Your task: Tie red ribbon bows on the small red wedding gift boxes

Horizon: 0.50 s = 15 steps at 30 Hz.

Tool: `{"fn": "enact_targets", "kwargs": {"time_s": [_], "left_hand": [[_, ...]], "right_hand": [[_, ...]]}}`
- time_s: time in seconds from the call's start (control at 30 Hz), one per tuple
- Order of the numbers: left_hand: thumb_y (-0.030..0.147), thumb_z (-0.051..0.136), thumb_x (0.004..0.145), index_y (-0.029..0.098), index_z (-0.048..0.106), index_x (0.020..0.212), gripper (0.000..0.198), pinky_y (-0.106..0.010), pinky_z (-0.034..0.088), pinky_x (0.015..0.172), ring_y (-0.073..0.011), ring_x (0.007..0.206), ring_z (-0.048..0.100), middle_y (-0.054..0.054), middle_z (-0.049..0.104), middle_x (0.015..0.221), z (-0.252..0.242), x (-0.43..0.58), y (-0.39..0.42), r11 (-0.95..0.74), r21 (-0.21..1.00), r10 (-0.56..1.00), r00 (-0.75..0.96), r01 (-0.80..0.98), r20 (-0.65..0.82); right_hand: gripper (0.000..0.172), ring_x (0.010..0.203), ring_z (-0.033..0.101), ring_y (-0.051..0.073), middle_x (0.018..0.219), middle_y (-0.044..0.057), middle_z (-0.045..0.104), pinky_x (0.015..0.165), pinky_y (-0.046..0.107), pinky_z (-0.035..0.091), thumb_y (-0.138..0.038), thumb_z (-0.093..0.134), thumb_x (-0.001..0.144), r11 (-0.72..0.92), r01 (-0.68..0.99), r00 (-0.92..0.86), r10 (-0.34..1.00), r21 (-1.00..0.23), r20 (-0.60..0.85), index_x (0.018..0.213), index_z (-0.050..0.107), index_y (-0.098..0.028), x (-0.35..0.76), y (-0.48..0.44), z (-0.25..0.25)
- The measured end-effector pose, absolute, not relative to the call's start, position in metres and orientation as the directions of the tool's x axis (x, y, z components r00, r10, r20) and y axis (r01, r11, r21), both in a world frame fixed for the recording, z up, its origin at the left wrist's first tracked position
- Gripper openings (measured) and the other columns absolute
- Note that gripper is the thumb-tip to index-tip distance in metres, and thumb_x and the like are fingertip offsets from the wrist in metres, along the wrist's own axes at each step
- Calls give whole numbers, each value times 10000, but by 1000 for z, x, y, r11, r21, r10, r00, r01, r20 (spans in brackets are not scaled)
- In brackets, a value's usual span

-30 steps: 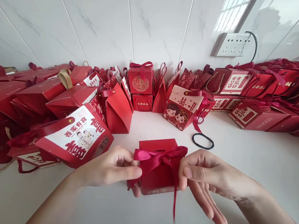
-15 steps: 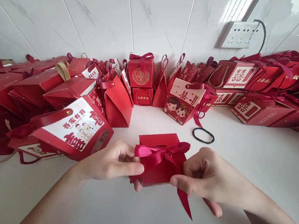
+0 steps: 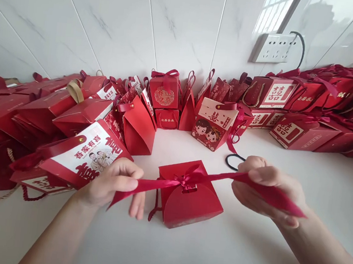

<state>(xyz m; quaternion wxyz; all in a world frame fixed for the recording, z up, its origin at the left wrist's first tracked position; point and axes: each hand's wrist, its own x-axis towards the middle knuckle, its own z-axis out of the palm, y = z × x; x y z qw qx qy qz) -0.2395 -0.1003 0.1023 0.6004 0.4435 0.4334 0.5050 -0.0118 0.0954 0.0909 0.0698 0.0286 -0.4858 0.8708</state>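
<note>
A small red gift box (image 3: 188, 200) stands on the white counter (image 3: 182, 254) in front of me. A dark red ribbon (image 3: 187, 180) is knotted at its top and stretches out to both sides. My left hand (image 3: 112, 184) pinches the left ribbon end, left of the box. My right hand (image 3: 265, 185) is closed on the right ribbon end, which runs on past my wrist. Both ribbon ends are pulled taut away from the box.
Several red gift boxes and bags line the wall, among them a large printed one (image 3: 88, 156) by my left hand and a cartoon-couple box (image 3: 213, 125) behind. A black hair tie (image 3: 233, 161) lies beside my right hand. A power strip (image 3: 272, 47) hangs on the wall.
The bow on the box has come undone. My hands moved apart, drawing the ribbon ends out to left and right, and the loops are gone.
</note>
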Motion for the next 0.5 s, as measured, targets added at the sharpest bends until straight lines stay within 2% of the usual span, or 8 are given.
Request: {"fn": "enact_targets", "kwargs": {"time_s": [0.07,0.1,0.2,0.3,0.33,0.4,0.47,0.5], "left_hand": [[308,577,804,168,381,503,386,-247,394,463,-140,408,569,6,558,396,106,-240,-101,-24,956,995,81,-292,50],[306,573,797,168,380,484,393,-245,367,448,-120,370,524,22,489,349,108,-240,-101,-81,948,993,51,-308,102],[275,610,745,174,315,388,474,-245,294,399,-70,274,321,61,225,249,114,-237,-102,-232,901,971,-138,-366,193],[232,658,713,188,256,297,580,-246,242,351,-51,243,78,85,-12,219,116,-239,-106,-418,809,880,-404,-414,249],[248,657,737,192,263,274,611,-245,241,349,-44,243,19,91,-49,213,116,-240,-109,-477,776,842,-468,-413,269],[360,621,810,192,281,255,672,-238,256,365,-29,251,-37,96,-57,206,116,-243,-112,-562,727,774,-562,-394,293],[514,564,826,171,261,290,705,-230,249,371,-29,277,-19,89,-31,238,116,-242,-111,-560,741,749,-608,-370,263],[567,550,807,165,236,324,703,-229,242,371,-34,295,13,84,-8,272,116,-241,-109,-512,779,766,-602,-361,224]], "right_hand": [[609,94,154,14,136,-85,167,208,109,157,-192,427,833,-575,-349,-936,175,-740,306,304,124,-201,-12,101,91],[648,80,105,8,123,-99,78,205,99,149,-198,414,841,-545,-421,-907,252,-726,337,277,95,-208,-12,103,94],[764,87,-70,-11,153,-112,-169,211,96,67,-287,376,870,-308,-442,-808,545,-843,225,241,-54,-235,-10,103,111],[707,159,-233,-33,227,-88,-303,280,96,-44,-362,221,882,-188,-429,-678,713,-883,177,288,-127,-199,-6,103,126],[670,173,-246,-41,226,-79,-289,307,92,-55,-380,157,878,-217,-475,-675,712,-853,196,295,-102,-175,-5,104,128],[630,158,-164,-64,186,-79,-140,349,75,-29,-414,41,856,-348,-593,-713,646,-726,273,294,11,-130,-3,108,128],[654,161,7,-92,211,-97,71,395,71,28,-403,-75,814,-461,-683,-708,608,-566,359,316,203,-85,-4,113,124],[680,182,93,-95,244,-104,138,409,82,61,-386,-94,810,-487,-677,-716,608,-552,343,355,297,-64,-5,114,120]]}}
